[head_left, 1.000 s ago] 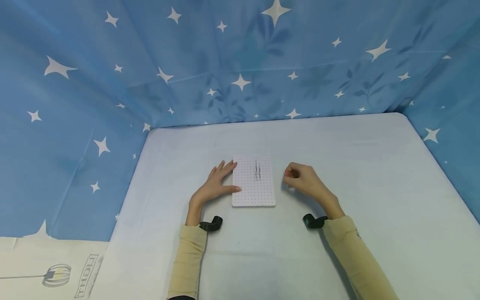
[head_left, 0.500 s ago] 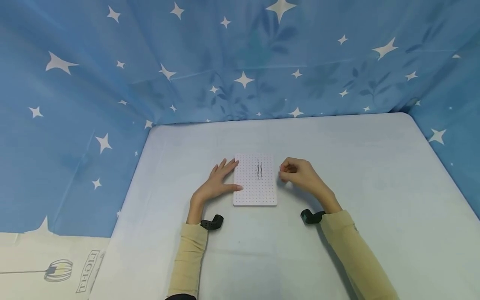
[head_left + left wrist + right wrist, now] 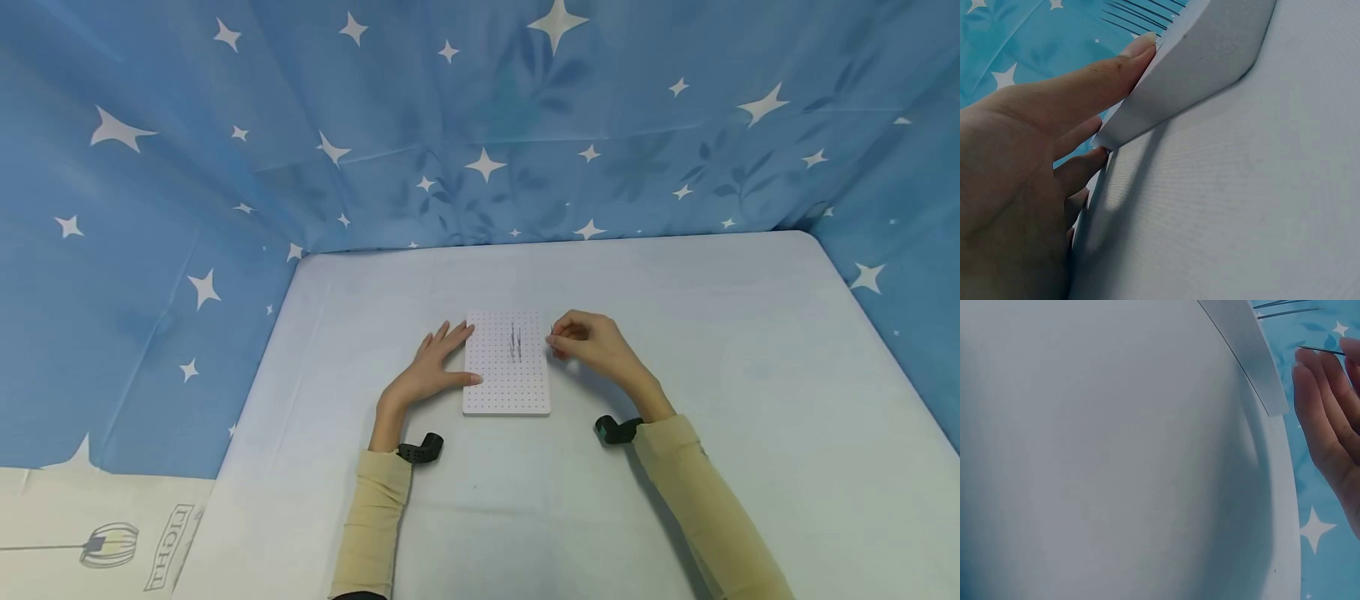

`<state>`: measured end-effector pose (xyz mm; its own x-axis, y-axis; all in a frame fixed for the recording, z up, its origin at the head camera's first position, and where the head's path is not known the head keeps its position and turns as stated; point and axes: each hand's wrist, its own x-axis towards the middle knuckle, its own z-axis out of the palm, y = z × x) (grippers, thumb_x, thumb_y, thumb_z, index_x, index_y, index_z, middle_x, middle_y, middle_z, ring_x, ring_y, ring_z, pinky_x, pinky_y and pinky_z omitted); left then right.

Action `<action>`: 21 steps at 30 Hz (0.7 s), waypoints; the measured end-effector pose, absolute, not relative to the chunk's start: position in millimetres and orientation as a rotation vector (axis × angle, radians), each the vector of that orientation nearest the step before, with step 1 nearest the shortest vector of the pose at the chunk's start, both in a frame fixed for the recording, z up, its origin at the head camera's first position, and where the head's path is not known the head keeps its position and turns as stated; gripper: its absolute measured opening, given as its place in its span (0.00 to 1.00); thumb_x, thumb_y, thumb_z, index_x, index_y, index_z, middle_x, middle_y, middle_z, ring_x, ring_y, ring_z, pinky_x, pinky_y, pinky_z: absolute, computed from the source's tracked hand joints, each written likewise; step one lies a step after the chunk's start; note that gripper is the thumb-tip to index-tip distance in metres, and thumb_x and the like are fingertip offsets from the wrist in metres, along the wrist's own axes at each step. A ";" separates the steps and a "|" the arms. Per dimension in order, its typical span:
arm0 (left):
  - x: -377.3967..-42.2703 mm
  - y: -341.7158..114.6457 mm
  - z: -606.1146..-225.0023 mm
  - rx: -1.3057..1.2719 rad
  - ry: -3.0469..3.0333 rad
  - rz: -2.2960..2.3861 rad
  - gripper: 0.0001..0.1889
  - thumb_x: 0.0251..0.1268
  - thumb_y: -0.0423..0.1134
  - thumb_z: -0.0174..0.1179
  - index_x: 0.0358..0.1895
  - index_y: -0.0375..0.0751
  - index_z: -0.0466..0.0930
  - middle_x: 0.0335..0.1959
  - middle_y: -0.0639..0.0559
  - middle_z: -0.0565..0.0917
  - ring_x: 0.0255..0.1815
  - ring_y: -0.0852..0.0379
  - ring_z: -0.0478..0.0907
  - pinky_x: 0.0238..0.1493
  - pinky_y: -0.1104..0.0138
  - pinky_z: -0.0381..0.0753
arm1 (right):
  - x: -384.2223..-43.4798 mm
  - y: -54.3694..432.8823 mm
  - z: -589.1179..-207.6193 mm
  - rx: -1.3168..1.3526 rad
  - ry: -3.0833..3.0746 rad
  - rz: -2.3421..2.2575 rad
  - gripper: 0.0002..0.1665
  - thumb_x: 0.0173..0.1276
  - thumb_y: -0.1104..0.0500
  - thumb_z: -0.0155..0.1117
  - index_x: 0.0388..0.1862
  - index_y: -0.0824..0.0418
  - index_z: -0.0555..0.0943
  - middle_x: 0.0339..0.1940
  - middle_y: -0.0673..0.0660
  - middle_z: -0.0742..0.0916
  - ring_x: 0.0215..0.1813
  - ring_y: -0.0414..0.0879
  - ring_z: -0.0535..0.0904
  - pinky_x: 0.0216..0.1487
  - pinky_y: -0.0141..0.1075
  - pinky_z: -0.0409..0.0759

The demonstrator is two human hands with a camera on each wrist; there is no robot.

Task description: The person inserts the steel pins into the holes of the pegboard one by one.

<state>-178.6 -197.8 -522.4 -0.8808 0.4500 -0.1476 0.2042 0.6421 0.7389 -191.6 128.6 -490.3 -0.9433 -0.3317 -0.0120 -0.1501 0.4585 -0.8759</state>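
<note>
A white board [image 3: 506, 393] with rows of small holes lies flat on the table. Several thin dark needles [image 3: 516, 343] stand up from its upper right half, also visible as dark needles [image 3: 1141, 15] in the left wrist view. My left hand [image 3: 426, 373] rests at the board's left side, fingers spread, thumb touching its edge. Just off the board's right edge, my right hand [image 3: 596, 342] pinches one needle [image 3: 1320, 349] between thumb and fingertips, its tip showing in the right wrist view. The needle's other end is out of that view.
A white-covered table [image 3: 712, 333] surrounds the board. Blue cloth [image 3: 420, 108] with white stars hangs behind it and along both sides. Each wrist carries a black camera [image 3: 423, 448]. Patterned cream cloth [image 3: 75, 533] shows at lower left.
My right hand has moved left and slightly away from me, bringing the pinched needle close to the board's right edge. The left hand and the board hold their place.
</note>
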 end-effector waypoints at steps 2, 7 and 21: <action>-178.5 -198.7 -523.8 0.528 2.549 1.093 0.50 0.64 0.54 0.70 0.84 0.53 0.51 0.86 0.55 0.50 0.87 0.52 0.31 0.85 0.53 0.26 | -194.1 126.5 -490.4 -0.425 2.532 -1.484 0.07 0.71 0.57 0.70 0.41 0.60 0.84 0.34 0.56 0.89 0.34 0.48 0.87 0.39 0.35 0.84; -178.1 -199.4 -523.7 0.535 2.556 1.096 0.50 0.64 0.54 0.70 0.84 0.52 0.51 0.86 0.54 0.50 0.87 0.52 0.31 0.85 0.52 0.26 | -201.0 121.5 -490.4 -0.433 2.552 -1.470 0.08 0.71 0.57 0.69 0.45 0.60 0.84 0.36 0.56 0.90 0.35 0.47 0.87 0.41 0.36 0.83; -177.7 -198.1 -520.6 0.539 2.545 1.101 0.49 0.65 0.52 0.70 0.84 0.51 0.51 0.86 0.53 0.50 0.87 0.51 0.31 0.85 0.52 0.26 | -211.2 110.9 -482.5 -0.411 2.546 -1.443 0.08 0.70 0.59 0.70 0.43 0.61 0.83 0.37 0.57 0.90 0.37 0.47 0.88 0.45 0.39 0.82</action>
